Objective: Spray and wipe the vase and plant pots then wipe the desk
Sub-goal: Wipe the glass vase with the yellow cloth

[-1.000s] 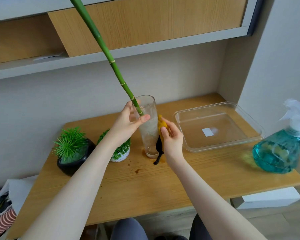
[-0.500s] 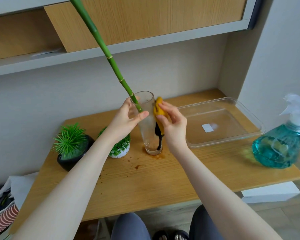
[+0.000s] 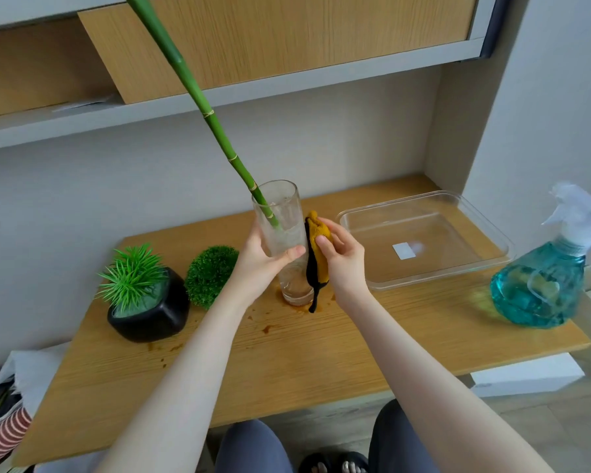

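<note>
At mid-surface (image 3: 287, 363), left hand (image 3: 260, 264) grips vase (image 3: 282, 233); right hand (image 3: 342, 261) pinches cloth (image 3: 318, 257) against its side: wiping step; pots next, likely

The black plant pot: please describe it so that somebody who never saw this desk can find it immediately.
Look at the wooden desk and go to its left end, left of the glass vase with the bamboo stalk. The black plant pot stands there, nearest the front. Unlike the round green ball plant beside it, it is a glossy, boxy black pot with spiky green leaves.
</note>
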